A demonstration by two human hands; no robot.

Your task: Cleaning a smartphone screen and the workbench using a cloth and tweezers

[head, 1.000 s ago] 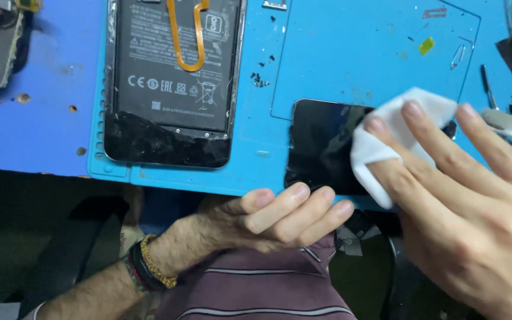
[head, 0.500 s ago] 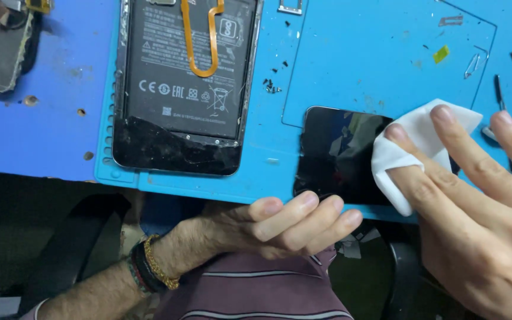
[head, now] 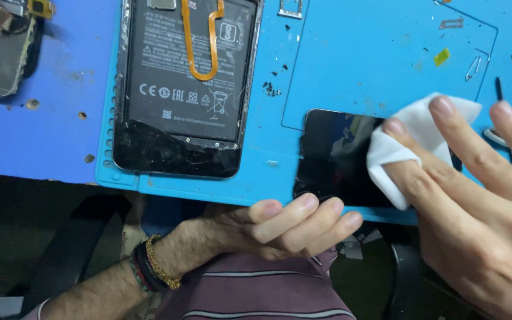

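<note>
The work in hand is wiping a dark glass panel (head: 336,157) that lies flat at the lower middle-right of the frame, on the near edge of a light blue work mat (head: 374,65). The right hand (head: 475,207) presses a folded white cloth (head: 413,139) onto the panel's right part with extended fingers, so it holds the cloth rather than gripping anything else. The left hand (head: 280,228), at lower centre, has its fingers loosely curled and resting together against the mat's near edge just below the panel; it holds nothing. Judging by the glass, the wiping looks partly done: the uncovered left portion reflects cleanly, while the part under the cloth cannot be judged. In the upper left-centre an opened phone (head: 185,89) lies back-up with its battery and an orange flex cable (head: 200,41) exposed, untouched; small dark crumbs (head: 271,89) dot the mat beside it. Compared with half a second ago, the cloth and right hand sit about the same on the panel, perhaps slightly further left, and the left hand has kept its place.
</note>
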